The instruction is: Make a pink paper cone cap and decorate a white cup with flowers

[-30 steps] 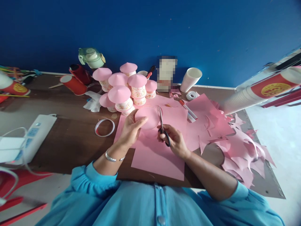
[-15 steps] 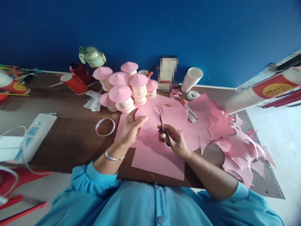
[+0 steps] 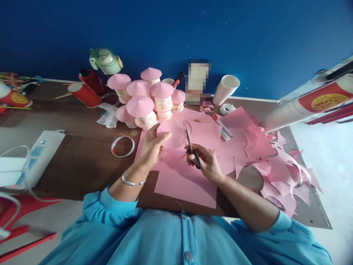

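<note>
Between thumb and fingers, my left hand (image 3: 152, 145) pinches a round pink paper disc (image 3: 174, 137) by its left side. My right hand (image 3: 205, 162) is closed round the black handles of a pair of scissors (image 3: 189, 138), whose blades point up and away along the disc's right edge. A thin curl of pink paper stands by the blade tips. Under both hands lie pink paper sheets (image 3: 187, 184). Just beyond my left hand stand several decorated paper cups with pink cone roofs (image 3: 140, 106).
Pink offcuts (image 3: 286, 176) pile up at the right. Markers (image 3: 223, 127), a white tape roll (image 3: 227, 109) and stacked white cups (image 3: 225, 90) are farther back. A coil (image 3: 122, 146), red cups (image 3: 84, 95) and a power strip (image 3: 44, 158) lie to the left. A blue wall (image 3: 154, 33) closes off the back.
The view has shifted slightly, so the table items appear a little higher. Both hands keep their hold on the disc and the scissors, with hardly any movement between them.
</note>
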`<act>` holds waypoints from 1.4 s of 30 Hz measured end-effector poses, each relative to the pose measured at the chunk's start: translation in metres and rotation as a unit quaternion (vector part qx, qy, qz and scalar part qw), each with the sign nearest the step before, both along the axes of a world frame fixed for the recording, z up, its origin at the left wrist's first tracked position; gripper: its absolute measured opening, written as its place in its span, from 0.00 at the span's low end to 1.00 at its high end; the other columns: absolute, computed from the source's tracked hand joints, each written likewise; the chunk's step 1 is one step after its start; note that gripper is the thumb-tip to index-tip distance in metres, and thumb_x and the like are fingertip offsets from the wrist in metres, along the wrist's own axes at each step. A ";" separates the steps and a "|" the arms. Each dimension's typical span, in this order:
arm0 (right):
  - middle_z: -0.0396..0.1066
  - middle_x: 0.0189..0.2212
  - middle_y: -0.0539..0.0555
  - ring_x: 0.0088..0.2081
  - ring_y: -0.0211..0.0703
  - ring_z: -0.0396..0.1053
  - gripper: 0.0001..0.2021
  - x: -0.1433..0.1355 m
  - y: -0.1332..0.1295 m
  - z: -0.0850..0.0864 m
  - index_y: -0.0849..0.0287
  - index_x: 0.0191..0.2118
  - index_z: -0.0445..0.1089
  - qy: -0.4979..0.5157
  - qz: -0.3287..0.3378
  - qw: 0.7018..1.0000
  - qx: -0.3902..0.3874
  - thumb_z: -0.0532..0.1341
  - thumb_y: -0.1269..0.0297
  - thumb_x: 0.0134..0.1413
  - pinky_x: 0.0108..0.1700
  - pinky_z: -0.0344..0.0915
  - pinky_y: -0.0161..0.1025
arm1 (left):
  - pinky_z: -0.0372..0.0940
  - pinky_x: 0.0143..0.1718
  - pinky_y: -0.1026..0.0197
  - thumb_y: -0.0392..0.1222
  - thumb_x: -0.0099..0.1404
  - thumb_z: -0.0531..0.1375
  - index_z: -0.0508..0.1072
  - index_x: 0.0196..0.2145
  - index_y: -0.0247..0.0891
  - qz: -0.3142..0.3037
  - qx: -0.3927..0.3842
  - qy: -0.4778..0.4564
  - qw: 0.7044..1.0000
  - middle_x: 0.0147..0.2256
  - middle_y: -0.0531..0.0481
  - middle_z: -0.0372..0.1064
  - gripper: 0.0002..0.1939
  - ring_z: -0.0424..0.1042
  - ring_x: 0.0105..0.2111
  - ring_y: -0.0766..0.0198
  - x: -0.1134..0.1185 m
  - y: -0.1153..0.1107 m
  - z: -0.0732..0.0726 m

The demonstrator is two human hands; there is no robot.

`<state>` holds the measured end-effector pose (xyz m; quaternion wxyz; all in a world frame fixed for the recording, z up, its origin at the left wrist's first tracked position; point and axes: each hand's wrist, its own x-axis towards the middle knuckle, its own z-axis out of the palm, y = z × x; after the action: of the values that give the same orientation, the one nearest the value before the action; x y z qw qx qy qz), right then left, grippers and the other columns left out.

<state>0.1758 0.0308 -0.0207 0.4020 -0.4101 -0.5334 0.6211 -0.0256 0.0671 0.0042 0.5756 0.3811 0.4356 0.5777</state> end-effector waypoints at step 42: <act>0.68 0.22 0.47 0.22 0.35 0.65 0.23 0.000 -0.001 0.008 0.60 0.44 0.74 0.025 0.009 0.999 -0.029 0.70 0.44 0.55 0.25 0.65 0.35 | 0.69 0.33 0.61 0.43 0.55 0.70 0.76 0.33 0.39 0.041 0.012 0.065 0.997 0.28 0.54 0.71 0.10 0.71 0.29 0.64 -0.012 0.005 0.001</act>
<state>0.1759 0.0302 -0.0129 0.3970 -0.4015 -0.5086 0.6501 -0.0372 0.0721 0.0056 0.5172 0.4066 0.4806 0.5798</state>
